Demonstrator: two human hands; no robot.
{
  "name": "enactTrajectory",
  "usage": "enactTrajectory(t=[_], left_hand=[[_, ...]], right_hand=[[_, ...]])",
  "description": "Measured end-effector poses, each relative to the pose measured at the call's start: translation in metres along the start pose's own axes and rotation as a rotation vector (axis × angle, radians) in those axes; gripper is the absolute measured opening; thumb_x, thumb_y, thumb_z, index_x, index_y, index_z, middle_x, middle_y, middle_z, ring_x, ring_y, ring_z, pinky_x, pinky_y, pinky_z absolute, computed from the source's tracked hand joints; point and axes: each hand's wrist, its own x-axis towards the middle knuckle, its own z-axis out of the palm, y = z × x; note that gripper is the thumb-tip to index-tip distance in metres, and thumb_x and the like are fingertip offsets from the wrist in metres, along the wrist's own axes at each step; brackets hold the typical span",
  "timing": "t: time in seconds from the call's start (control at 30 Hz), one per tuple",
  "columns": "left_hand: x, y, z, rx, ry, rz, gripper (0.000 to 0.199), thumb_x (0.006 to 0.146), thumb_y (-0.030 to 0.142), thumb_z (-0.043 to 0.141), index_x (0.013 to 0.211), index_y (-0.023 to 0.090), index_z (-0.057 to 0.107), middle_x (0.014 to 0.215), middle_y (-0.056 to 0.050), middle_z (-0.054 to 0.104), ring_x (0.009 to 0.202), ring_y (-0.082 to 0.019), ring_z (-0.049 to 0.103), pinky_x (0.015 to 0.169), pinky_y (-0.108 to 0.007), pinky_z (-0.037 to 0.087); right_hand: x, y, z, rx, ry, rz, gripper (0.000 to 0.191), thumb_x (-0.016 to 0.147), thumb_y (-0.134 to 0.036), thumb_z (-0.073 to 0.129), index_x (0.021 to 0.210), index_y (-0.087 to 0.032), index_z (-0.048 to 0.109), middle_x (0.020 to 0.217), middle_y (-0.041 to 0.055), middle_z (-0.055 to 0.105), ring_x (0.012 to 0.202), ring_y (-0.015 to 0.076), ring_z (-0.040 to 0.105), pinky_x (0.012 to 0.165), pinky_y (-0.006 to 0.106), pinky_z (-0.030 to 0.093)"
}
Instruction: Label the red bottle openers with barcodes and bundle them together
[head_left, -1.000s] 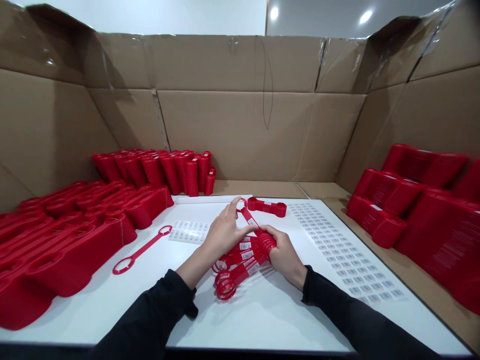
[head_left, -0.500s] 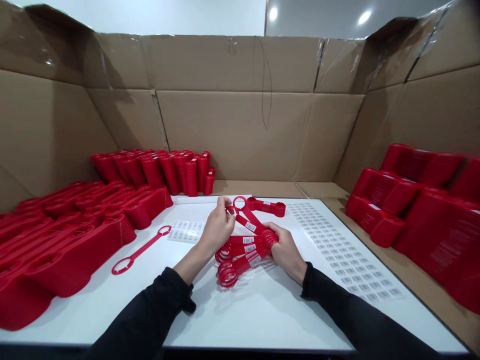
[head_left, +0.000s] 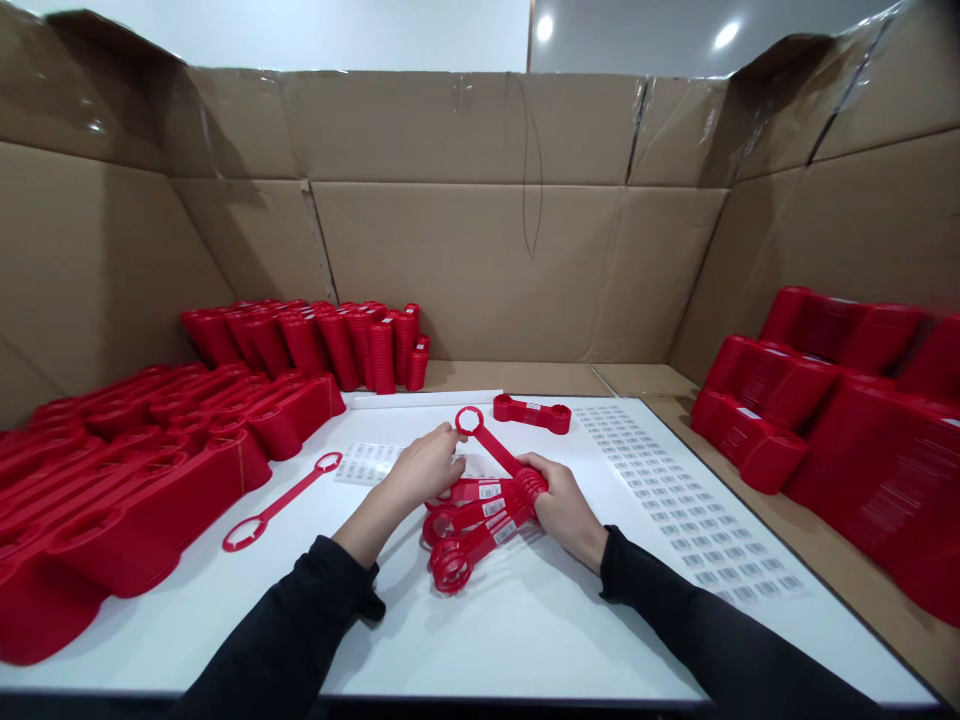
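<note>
My right hand (head_left: 562,502) is closed round one end of a fanned bundle of red ring-ended plastic strips (head_left: 480,515); several carry white barcode labels. The fan spreads to the left, its lower rings hanging just above or on the white table (head_left: 570,640); I cannot tell which. One strip (head_left: 495,446) sticks out from the fan toward the back, with no label showing on its upper face. Beside that strip's ring is my left hand (head_left: 429,462), thumb and forefinger apart, a fingertip close to the ring or touching it.
A single red strip (head_left: 285,502) lies at left, near a small label sheet (head_left: 367,463). A short red stack (head_left: 532,413) lies behind my hands. A large label sheet (head_left: 682,500) covers the right side. Red stacks (head_left: 172,500) fill the left, more (head_left: 862,440) the right. Cardboard walls (head_left: 465,270) surround the table.
My left hand has moved slightly left and down, its fingers parting. The labelled strip it pinched has dropped toward the rest of the fan, and the rear strip has swung left.
</note>
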Motion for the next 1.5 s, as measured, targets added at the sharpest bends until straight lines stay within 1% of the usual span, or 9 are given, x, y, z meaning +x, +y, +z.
enactTrajectory(t=[0.1,0.3,0.5,0.73,0.9,1.03,1.27,1.43,1.5], left_hand=[[0.0,-0.002,0.006,0.02,-0.034,0.009,0.03,0.077,0.021,0.045,0.099,0.018,0.064,0.104,-0.01,0.058,0.084,-0.024,0.062,0.07,-0.03,0.043],[0.003,-0.004,0.01,-0.012,-0.038,-0.004,0.024,0.073,0.021,0.05,0.089,0.02,0.068,0.093,-0.008,0.062,0.083,-0.025,0.061,0.072,-0.031,0.043],[0.002,-0.003,0.01,-0.048,0.005,0.026,0.024,0.074,0.019,0.049,0.09,0.019,0.068,0.101,-0.009,0.061,0.083,-0.024,0.061,0.072,-0.03,0.043],[0.003,-0.003,0.01,-0.049,-0.011,-0.011,0.023,0.074,0.016,0.046,0.084,0.018,0.067,0.093,-0.009,0.065,0.078,-0.022,0.062,0.069,-0.029,0.043],[0.005,-0.006,0.013,-0.041,-0.002,-0.011,0.033,0.075,0.014,0.047,0.103,0.016,0.063,0.098,-0.009,0.065,0.087,-0.023,0.061,0.075,-0.029,0.043],[0.007,-0.01,0.017,-0.025,-0.015,0.008,0.027,0.074,0.013,0.049,0.094,0.017,0.066,0.097,-0.009,0.065,0.094,-0.026,0.057,0.077,-0.03,0.043],[0.007,-0.01,0.016,-0.022,-0.024,0.004,0.021,0.073,0.013,0.051,0.085,0.018,0.067,0.093,-0.007,0.065,0.086,-0.023,0.059,0.074,-0.029,0.043],[0.008,-0.011,0.018,-0.033,-0.03,0.018,0.031,0.074,0.014,0.051,0.101,0.018,0.065,0.097,-0.007,0.065,0.09,-0.023,0.058,0.077,-0.03,0.043],[0.009,-0.013,0.019,-0.028,-0.037,0.033,0.03,0.072,0.015,0.053,0.099,0.017,0.065,0.096,-0.008,0.064,0.093,-0.025,0.057,0.077,-0.031,0.042]], right_hand=[[0.0,0.007,0.002,0.017,-0.034,0.059,0.041,0.062,-0.006,0.04,0.093,-0.016,0.066,0.073,0.0015,0.066,0.06,0.0157,0.058,0.055,0.025,0.046],[0.002,0.014,0.002,0.011,-0.049,0.126,0.041,0.064,-0.006,0.039,0.093,-0.015,0.066,0.059,-0.0012,0.062,0.044,0.0115,0.05,0.045,0.022,0.041],[0.002,0.014,0.002,0.023,-0.055,0.161,0.044,0.06,-0.006,0.038,0.092,-0.016,0.066,0.058,-0.0014,0.062,0.044,0.0119,0.051,0.042,0.021,0.039],[0.003,0.013,0.001,0.042,-0.052,0.208,0.043,0.06,-0.008,0.039,0.093,-0.015,0.065,0.057,-0.0015,0.061,0.041,0.0121,0.051,0.036,0.02,0.038],[0.003,0.012,0.002,0.055,-0.056,0.228,0.043,0.06,-0.01,0.039,0.094,-0.015,0.065,0.057,-0.0014,0.06,0.04,0.0131,0.051,0.034,0.021,0.037],[0.002,0.011,0.002,0.054,-0.066,0.243,0.043,0.061,-0.01,0.039,0.095,-0.015,0.064,0.059,-0.001,0.061,0.042,0.0126,0.053,0.036,0.021,0.038],[0.005,0.014,0.001,0.019,-0.059,0.216,0.04,0.063,-0.008,0.039,0.093,-0.015,0.065,0.057,-0.002,0.059,0.041,0.0115,0.052,0.038,0.021,0.04],[0.003,0.014,0.001,0.03,-0.069,0.246,0.042,0.063,-0.01,0.039,0.096,-0.016,0.064,0.059,-0.0014,0.06,0.042,0.0133,0.053,0.036,0.022,0.039],[0.003,0.014,0.001,0.022,-0.072,0.237,0.043,0.062,-0.009,0.039,0.096,-0.016,0.064,0.06,-0.0011,0.062,0.044,0.0134,0.054,0.038,0.022,0.04]])
